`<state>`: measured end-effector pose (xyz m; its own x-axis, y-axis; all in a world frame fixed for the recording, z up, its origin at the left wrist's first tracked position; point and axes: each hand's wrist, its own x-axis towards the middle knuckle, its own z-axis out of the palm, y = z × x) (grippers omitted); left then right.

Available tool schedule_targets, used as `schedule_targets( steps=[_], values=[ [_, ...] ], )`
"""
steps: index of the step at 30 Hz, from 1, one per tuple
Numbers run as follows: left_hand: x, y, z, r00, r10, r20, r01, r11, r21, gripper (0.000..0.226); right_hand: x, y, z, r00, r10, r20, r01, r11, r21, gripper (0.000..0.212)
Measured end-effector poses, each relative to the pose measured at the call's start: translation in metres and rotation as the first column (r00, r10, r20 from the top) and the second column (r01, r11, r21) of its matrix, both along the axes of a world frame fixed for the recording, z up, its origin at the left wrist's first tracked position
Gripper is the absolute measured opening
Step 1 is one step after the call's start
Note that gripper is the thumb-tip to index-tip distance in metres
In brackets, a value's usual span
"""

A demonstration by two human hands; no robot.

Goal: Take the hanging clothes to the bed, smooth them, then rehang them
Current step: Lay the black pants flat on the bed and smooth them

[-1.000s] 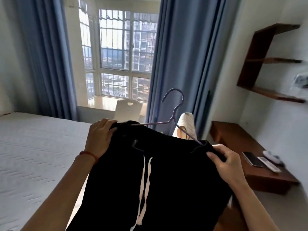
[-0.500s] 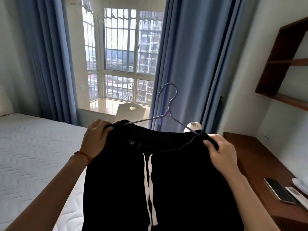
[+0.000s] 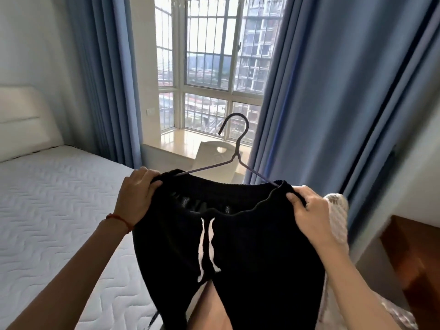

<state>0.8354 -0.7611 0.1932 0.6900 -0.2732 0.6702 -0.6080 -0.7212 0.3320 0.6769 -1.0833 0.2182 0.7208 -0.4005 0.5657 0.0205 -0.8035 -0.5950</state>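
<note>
- The step in hand looks like rehanging: black shorts are held up in mid-air in front of the person, their waistband threaded on a wire hanger.
- The left hand grips the waistband at its 9 o'clock end, fingers curled over the hem; the right hand pinches the 3 o'clock end. The hands are well apart, stretching the band between them.
- The hanger's hook stands free at 12 o'clock above the shorts, caught on nothing; its arms run down into the waistband on both sides.
- The bed lies at 9 o'clock, bare of clothes in the part that shows; the shorts hang just beside its edge, not on it.
- Judged next: settle the waistband evenly on the hanger, free one hand to take the hook, then carry it to a rail. No rail shows here, so where it goes cannot be told.
- The white drawstring dangles at the front centre.
- No brand, label or readable writing shows on the shorts or elsewhere.
</note>
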Motion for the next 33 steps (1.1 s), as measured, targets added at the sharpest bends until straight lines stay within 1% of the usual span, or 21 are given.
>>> schedule_targets(
  steps=[4, 8, 10, 12, 14, 16, 19, 22, 24, 27, 29, 31, 33],
  values=[
    [0.023, -0.029, 0.010, 0.993, 0.087, 0.082, -0.088, 0.996, 0.005, 0.044, 0.070, -0.030, 0.009, 0.988, 0.152, 0.022, -0.152, 0.988, 0.030, 0.014],
    [0.044, -0.054, 0.027, 0.979, 0.170, 0.110, -0.164, 0.985, -0.062, 0.043, 0.125, -0.061, 0.016, 0.962, 0.272, 0.038, -0.274, 0.955, 0.115, 0.014],
    [0.057, -0.062, 0.043, 0.972, 0.199, 0.123, -0.187, 0.977, -0.101, 0.042, 0.151, -0.074, 0.018, 0.950, 0.308, 0.044, -0.311, 0.940, 0.139, 0.015],
    [0.069, -0.070, 0.058, 0.970, 0.208, 0.130, -0.194, 0.975, -0.111, 0.041, 0.171, -0.082, 0.017, 0.949, 0.307, 0.075, -0.315, 0.939, 0.136, 0.021],
    [0.081, -0.077, 0.071, 0.964, 0.217, 0.156, -0.205, 0.975, -0.091, 0.041, 0.186, -0.084, 0.012, 0.947, 0.293, 0.128, -0.304, 0.949, 0.078, 0.032],
    [0.091, -0.081, 0.081, 0.955, 0.239, 0.175, -0.231, 0.971, -0.067, 0.043, 0.196, -0.083, 0.004, 0.941, 0.300, 0.156, -0.297, 0.954, -0.041, 0.043],
    [0.106, -0.084, 0.094, 0.947, 0.255, 0.196, -0.251, 0.967, -0.049, 0.047, 0.208, -0.086, 0.000, 0.932, 0.320, 0.169, -0.283, 0.936, -0.207, 0.046],
    [0.118, -0.088, 0.106, 0.947, 0.245, 0.207, -0.244, 0.969, -0.029, 0.047, 0.220, -0.091, 0.003, 0.938, 0.329, 0.106, -0.277, 0.899, -0.338, 0.041],
    [0.123, -0.091, 0.111, 0.946, 0.226, 0.230, -0.231, 0.973, -0.008, 0.046, 0.230, -0.094, 0.004, 0.950, 0.310, 0.038, -0.269, 0.874, -0.404, 0.037],
    [0.128, -0.090, 0.116, 0.943, 0.198, 0.267, -0.207, 0.978, 0.005, 0.047, 0.244, -0.101, 0.006, 0.961, 0.270, -0.058, -0.262, 0.830, -0.492, 0.037],
    [0.129, -0.089, 0.121, 0.941, 0.195, 0.276, -0.204, 0.979, 0.007, 0.047, 0.248, -0.103, 0.006, 0.958, 0.272, -0.096, -0.282, 0.819, -0.499, 0.031],
    [0.134, -0.085, 0.126, 0.942, 0.202, 0.269, -0.214, 0.977, 0.015, 0.040, 0.251, -0.104, 0.004, 0.947, 0.305, -0.102, -0.318, 0.837, -0.446, 0.027],
    [0.135, -0.082, 0.130, 0.941, 0.205, 0.270, -0.221, 0.975, 0.032, 0.025, 0.251, -0.106, 0.005, 0.938, 0.336, -0.084, -0.341, 0.853, -0.396, 0.036]
  ],
)
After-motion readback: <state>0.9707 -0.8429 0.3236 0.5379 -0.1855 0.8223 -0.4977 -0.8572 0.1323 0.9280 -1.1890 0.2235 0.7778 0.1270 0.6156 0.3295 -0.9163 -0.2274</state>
